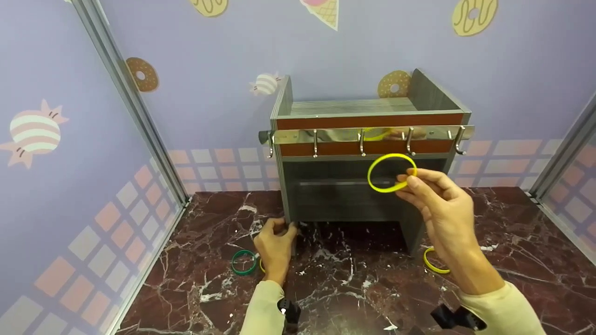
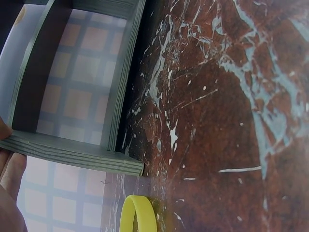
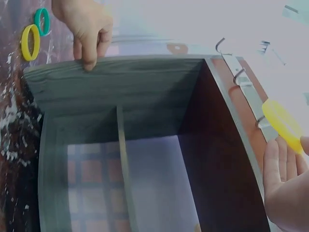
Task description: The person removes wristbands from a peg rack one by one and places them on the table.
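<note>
My right hand (image 1: 444,209) pinches a yellow silicone wristband (image 1: 382,190) between thumb and fingers. The band is raised in front of the shelf unit, just below its metal hook rail (image 1: 342,136). Down at the left, my left hand (image 1: 274,242) grips the front edge of the grey wooden shelf unit's side panel (image 1: 286,200), low near the table. In the right wrist view, the thumb and fingers of that hand straddle the panel. None of the several hooks carries a band.
A green wristband (image 1: 233,265) lies left of my left hand, beside a yellow one (image 3: 24,43) partly hidden in the head view. Another yellow wristband (image 1: 435,268) lies right of the unit. The marbled tabletop (image 1: 344,298) meets patterned walls at the back and sides.
</note>
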{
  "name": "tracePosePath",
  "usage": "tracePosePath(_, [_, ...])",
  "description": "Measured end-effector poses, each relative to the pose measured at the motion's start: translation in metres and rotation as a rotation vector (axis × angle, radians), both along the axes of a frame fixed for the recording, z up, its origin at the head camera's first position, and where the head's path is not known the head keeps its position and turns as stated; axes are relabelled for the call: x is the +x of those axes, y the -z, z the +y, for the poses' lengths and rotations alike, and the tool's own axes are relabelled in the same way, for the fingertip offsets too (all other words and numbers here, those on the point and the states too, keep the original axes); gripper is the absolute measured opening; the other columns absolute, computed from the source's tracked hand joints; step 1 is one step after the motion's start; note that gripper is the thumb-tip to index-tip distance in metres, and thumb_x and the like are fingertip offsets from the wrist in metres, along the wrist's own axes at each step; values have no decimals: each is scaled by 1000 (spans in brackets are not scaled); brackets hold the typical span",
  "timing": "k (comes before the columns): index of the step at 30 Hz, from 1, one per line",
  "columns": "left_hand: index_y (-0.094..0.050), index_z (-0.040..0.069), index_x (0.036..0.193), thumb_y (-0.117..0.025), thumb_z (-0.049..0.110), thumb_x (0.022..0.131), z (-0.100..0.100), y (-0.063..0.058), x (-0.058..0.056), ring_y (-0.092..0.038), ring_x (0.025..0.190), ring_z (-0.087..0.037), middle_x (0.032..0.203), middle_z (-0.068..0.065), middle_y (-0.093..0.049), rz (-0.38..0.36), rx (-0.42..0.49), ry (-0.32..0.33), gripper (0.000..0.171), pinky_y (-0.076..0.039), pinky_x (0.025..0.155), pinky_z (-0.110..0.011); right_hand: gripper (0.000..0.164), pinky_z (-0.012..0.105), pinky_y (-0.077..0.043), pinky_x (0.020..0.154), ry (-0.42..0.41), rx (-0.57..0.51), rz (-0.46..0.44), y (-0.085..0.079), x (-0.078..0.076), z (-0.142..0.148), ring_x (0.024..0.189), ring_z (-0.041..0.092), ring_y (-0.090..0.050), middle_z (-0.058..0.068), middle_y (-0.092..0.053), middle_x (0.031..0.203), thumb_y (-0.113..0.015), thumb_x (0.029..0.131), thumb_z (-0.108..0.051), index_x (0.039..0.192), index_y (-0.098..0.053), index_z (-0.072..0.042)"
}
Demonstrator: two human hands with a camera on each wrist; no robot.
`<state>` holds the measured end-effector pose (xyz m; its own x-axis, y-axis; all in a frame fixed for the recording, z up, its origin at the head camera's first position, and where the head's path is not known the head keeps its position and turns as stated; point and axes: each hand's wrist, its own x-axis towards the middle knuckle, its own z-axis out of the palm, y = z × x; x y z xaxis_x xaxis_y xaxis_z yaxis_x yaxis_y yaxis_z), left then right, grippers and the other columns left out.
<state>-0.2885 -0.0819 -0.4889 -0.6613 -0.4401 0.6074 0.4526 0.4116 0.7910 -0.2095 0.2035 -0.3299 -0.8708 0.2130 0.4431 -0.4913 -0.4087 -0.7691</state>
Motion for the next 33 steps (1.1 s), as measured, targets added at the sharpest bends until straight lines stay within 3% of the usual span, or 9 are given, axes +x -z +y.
tracePosePath(12, [-75, 1, 86, -86, -7, 78, -1, 0, 2, -77, 70, -25, 82, -13, -76, -28, 7, 16, 16, -64, 63, -29, 15, 39, -62, 88, 6, -28, -69, 30, 17, 43, 96, 31, -77, 27, -74, 106, -63, 99, 14, 114, -67, 17])
tracePosePath(19, [-74, 1, 84, -85, -8, 77, 1, 0, 1, -77, 70, -25, 80, -13, -76, 0, 13, 24, 16, -64, 62, -29, 16, 40, -62, 87, 41, -24, -93, 54, 23, 76, 93, 30, -77, 25, -74, 105, -60, 102, 12, 115, -66, 19])
tracePosePath(27, [-75, 1, 85, -86, -5, 77, 1, -1, 0, -78, 70, -23, 81, -13, -77, -11, 12, 29, 15, -63, 61, -28, 17, 39, -60, 89, 6, -159, -82, 77, 28, 121, 94, 31, -78, 26, -74, 104, -56, 102, 17, 113, -68, 17])
tracePosePath(33, [-75, 1, 86, -86, -6, 79, -1, 1, 2, -78, 71, -23, 83, -14, -77, -27, 28, 40, 15, -64, 62, -29, 17, 36, -61, 86, 54, -183, -129, 95, 25, 158, 90, 28, -78, 22, -77, 103, -58, 102, 15, 113, -70, 12])
